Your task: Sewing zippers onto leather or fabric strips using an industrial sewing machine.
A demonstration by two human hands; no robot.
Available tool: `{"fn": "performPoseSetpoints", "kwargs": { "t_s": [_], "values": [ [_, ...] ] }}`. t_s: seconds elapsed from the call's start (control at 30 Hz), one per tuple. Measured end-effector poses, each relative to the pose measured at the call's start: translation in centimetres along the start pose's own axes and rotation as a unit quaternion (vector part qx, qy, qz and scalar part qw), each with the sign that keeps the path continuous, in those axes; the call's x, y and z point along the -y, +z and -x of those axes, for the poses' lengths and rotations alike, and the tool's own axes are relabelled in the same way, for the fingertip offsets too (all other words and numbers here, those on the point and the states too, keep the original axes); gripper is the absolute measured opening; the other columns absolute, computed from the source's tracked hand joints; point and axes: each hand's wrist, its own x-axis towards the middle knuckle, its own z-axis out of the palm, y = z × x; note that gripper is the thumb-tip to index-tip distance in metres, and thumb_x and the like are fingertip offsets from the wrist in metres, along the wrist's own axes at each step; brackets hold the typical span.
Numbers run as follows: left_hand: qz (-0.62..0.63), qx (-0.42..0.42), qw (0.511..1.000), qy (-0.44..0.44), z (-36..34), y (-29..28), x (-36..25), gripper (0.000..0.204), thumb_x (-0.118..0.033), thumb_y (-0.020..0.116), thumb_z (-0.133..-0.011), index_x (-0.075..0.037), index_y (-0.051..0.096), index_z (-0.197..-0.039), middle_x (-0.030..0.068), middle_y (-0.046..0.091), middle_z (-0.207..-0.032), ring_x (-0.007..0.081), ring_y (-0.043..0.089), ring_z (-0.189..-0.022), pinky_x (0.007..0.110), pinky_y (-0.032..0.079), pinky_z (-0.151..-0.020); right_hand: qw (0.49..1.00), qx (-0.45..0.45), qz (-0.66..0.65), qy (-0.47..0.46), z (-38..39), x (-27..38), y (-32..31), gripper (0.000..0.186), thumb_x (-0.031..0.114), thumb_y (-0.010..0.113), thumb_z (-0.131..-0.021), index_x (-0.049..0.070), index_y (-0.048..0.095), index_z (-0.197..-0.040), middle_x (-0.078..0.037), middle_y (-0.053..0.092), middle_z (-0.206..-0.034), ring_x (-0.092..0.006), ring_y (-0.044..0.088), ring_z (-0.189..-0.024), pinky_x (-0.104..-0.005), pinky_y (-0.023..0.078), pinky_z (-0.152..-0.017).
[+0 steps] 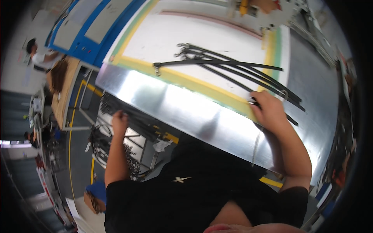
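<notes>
Several thin black straps (241, 64) with metal clasps at their left ends lie crossed on a white board (151, 37) edged with yellow and green tape. My right hand (271, 111) rests at the metal table's near right part, its fingers closed round one black strap (229, 80) whose tail sticks out past the hand. Down at the left, off the table's edge, my left hand (119, 123) has its fingers curled together. It is beside a bundle of dark straps (136, 121) on a lower stand; whether it grips one is too small to tell.
The shiny metal table (186, 103) has a long near edge in front of my body. A blue and white machine (93, 37) stands at the far left. Beyond a wooden bench (70, 89) is another person (40, 58). Yellow lines mark the grey floor.
</notes>
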Motion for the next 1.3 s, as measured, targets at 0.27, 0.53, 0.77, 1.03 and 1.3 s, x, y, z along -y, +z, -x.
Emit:
{"fn": "performPoseSetpoints", "kwargs": {
  "t_s": [0.27,0.53,0.77,1.03,1.3],
  "values": [
    [0.094,-0.091,0.964,0.232,-5.2,-3.8,-18.3,0.023,-0.015,0.07,-0.098,0.001,0.072,-0.114,0.0189,0.072,-0.11,0.0353,0.069,-0.101,0.043,0.054,-0.091,0.995,0.079,0.045,0.04,-1.6,0.5,-0.2,0.024,0.028,0.068,-0.095,0.01,0.063,-0.11,-0.012,0.069,-0.098,-0.0358,0.069,-0.091,-0.048,0.055,-0.077],
    [0.046,0.029,0.922,0.384,-7.4,-0.4,-26.7,0.025,-0.011,0.073,-0.093,0.0,0.071,-0.115,0.02,0.068,-0.116,0.041,0.065,-0.106,0.046,0.052,-0.095,0.99,0.138,0.002,0.02,-1.3,1.0,-3.1,0.03,0.033,0.065,-0.098,0.004,0.069,-0.09,-0.015,0.069,-0.088,-0.038,0.068,-0.09,-0.0492,0.053,-0.079],
    [0.152,0.194,0.937,0.246,-5.0,-4.0,-31.4,0.02,-0.009,0.079,-0.091,0.003,0.071,-0.104,0.0117,0.072,-0.084,0.0224,0.071,-0.08,0.034,0.056,-0.075,0.998,0.016,-0.042,0.05,1.1,3.0,-8.2,0.026,0.026,0.077,-0.09,0.004,0.064,-0.084,-0.013,0.064,-0.084,-0.0366,0.064,-0.079,-0.0466,0.051,-0.07],
    [0.336,0.311,0.779,0.429,2.9,-2.1,-41.5,0.023,-0.008,0.085,-0.085,0.001,0.072,-0.103,0.0059,0.071,-0.091,0.0133,0.066,-0.084,0.028,0.054,-0.074,0.984,-0.139,-0.105,-0.032,-0.5,6.3,-6.9,0.03,0.017,0.076,-0.086,0.007,0.067,-0.112,-0.011,0.068,-0.098,-0.0351,0.07,-0.087,-0.0451,0.057,-0.074],
    [0.438,0.433,0.667,0.419,4.8,1.0,-44.9,0.03,-0.008,0.085,-0.084,0.0,0.074,-0.111,0.0044,0.066,-0.093,0.0132,0.06,-0.088,0.027,0.049,-0.073,0.994,-0.104,-0.007,0.023,0.6,2.6,-8.9,0.025,0.005,0.073,-0.079,0.011,0.074,-0.103,-0.007,0.07,-0.086,-0.0307,0.071,-0.079,-0.0413,0.055,-0.065]
  ]
}}
